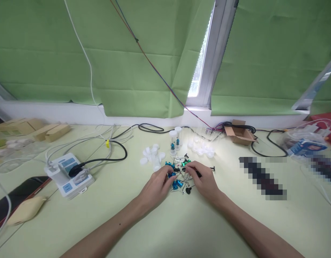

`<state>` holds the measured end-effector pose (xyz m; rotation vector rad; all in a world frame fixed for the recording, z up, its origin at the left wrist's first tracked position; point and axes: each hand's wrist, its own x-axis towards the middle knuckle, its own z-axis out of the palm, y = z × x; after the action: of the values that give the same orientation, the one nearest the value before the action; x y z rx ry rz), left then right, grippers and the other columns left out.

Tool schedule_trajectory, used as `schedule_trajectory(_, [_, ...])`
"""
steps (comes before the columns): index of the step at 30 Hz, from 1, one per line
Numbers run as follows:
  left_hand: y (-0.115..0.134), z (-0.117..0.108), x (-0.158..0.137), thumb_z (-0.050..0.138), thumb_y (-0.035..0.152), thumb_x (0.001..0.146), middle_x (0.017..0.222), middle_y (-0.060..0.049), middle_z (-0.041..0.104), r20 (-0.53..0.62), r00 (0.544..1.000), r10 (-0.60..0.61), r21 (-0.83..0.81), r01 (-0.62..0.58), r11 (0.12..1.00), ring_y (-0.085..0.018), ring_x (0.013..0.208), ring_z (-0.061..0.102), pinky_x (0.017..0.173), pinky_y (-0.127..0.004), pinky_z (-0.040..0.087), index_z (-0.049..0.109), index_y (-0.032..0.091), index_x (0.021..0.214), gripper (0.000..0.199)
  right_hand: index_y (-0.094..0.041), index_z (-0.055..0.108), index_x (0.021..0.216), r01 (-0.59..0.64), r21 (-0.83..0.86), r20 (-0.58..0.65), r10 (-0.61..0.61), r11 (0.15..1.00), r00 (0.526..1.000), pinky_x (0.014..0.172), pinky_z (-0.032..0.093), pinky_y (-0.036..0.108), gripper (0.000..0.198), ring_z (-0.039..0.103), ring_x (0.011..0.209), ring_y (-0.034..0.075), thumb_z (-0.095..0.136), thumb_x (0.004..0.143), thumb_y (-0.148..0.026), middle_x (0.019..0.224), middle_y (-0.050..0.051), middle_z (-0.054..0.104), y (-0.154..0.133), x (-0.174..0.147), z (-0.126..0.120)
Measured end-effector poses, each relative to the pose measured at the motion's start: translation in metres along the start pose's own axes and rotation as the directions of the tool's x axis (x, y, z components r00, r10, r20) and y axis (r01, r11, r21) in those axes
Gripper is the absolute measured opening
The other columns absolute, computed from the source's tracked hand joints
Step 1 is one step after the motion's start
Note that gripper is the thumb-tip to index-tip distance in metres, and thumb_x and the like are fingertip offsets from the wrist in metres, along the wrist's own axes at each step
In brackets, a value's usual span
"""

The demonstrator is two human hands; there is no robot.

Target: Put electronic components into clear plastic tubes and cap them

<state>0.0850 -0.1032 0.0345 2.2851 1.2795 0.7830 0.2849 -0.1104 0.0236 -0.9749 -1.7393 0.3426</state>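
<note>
A small pile of blue, green and black metal parts with thin silvery rods lies on the table between my hands. My left hand (158, 183) is at the pile's left side, its thumb and index finger curled round a small blue metal part (171, 175). Opposite it, my right hand (204, 178) has its fingertips pinched over the pile; what they hold is too small to make out. More blue parts (177, 184) and a round black knob (188, 190) lie just in front. Behind stand two clear tubes (173, 143) with white caps, each containing a blue part.
White caps (152, 154) lie left of the tubes, and clear tubes with white ends (201, 147) lie to the right. A power strip (71, 175) with plugs and cables sits at left. An open cardboard box (240, 135) and a plastic bag (305, 143) stand at the back right.
</note>
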Motion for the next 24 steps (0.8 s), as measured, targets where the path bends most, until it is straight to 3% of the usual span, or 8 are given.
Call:
schedule_trajectory(10, [-0.0046, 0.0032, -0.0013, 0.044, 0.028, 0.1, 0.1, -0.003, 0.067, 0.016, 0.984, 0.179, -0.042, -0.178, 0.983, -0.018, 0.089, 0.062, 0.079, -0.031, 0.048, 0.061, 0.023, 0.107, 0.019, -0.019, 0.064, 0.089, -0.011, 0.024, 0.017, 0.011, 1.0, 1.0, 0.066, 0.05, 0.027, 0.017, 0.063, 0.07, 0.016, 0.049, 0.097, -0.02, 0.08, 0.004, 0.068, 0.0021, -0.0011, 0.001])
schedule_trajectory(24, [-0.0036, 0.0032, -0.0004, 0.048, 0.022, 0.097, 0.101, -0.004, 0.065, 0.036, 0.971, 0.234, -0.115, -0.229, 0.967, -0.017, 0.092, 0.061, 0.082, -0.031, 0.05, 0.064, 0.024, 0.111, 0.021, -0.02, 0.065, 0.098, -0.033, 0.054, 0.026, 0.031, 0.998, 0.999, 0.072, 0.052, 0.028, 0.015, 0.066, 0.079, 0.018, 0.05, 0.097, -0.021, 0.089, 0.005, 0.07, 0.0042, -0.0022, 0.0029])
